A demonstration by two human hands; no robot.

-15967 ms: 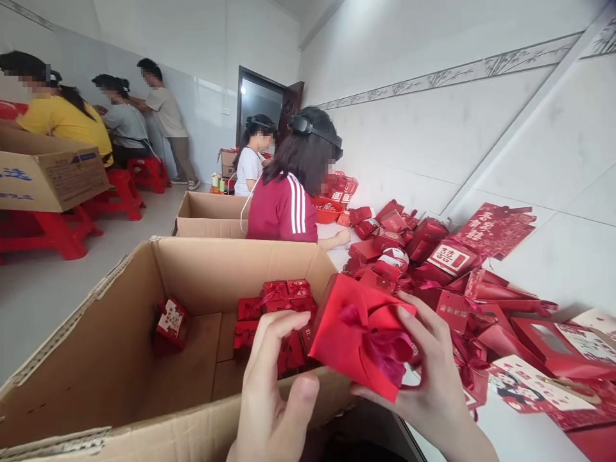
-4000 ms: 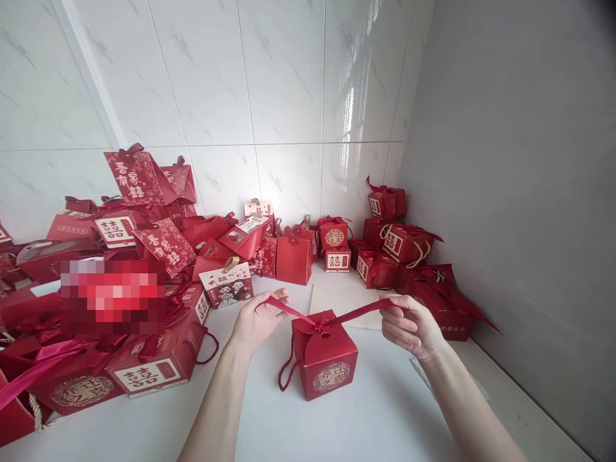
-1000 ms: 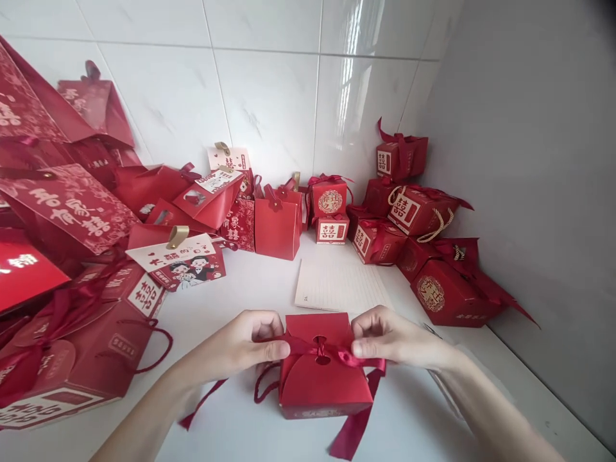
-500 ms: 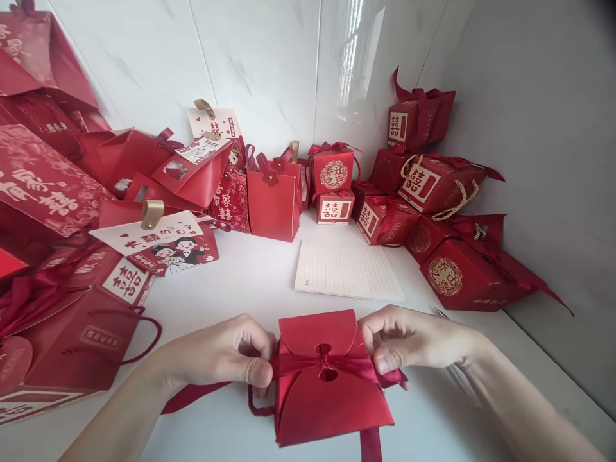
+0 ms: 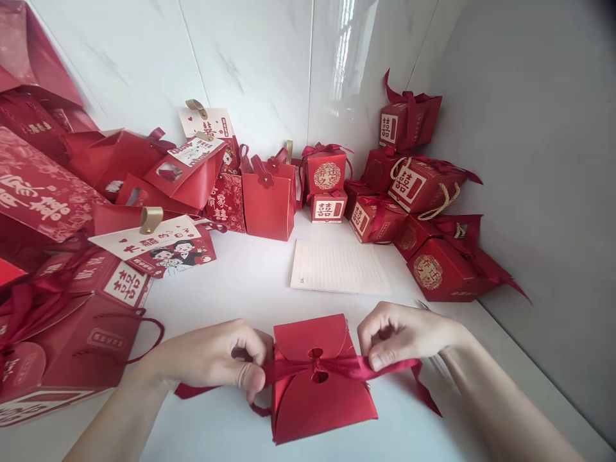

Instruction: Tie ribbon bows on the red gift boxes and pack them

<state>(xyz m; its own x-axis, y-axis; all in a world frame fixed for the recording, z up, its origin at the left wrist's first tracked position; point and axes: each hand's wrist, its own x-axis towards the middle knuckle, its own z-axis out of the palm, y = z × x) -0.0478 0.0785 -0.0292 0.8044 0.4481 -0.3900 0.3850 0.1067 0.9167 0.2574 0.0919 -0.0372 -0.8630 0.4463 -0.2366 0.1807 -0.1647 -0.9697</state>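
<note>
A red box (image 5: 327,404) with rounded flaps lies at the front of the white table. A dark red ribbon (image 5: 344,367) crosses its top and is knotted at the middle, between two small cut-outs. My left hand (image 5: 235,359) pinches the ribbon at the box's left edge, with one tail hanging out behind it to the left. Off the box's right side, my right hand (image 5: 397,333) pinches the other length between thumb and finger, and its tail trails down to the right. A red cord handle (image 5: 260,409) shows below my left hand.
Behind the box lies a lined notepad (image 5: 341,266). Red gift boxes (image 5: 430,269) are stacked at the right, and a pen (image 5: 423,305) lies partly behind my right wrist. Many red bags (image 5: 269,205) and a large box (image 5: 96,340) fill the back and left.
My right hand has moved slightly away from the box, drawing the right ribbon outward. Its tail now hangs to the right instead of below the box. The view has shifted a little.
</note>
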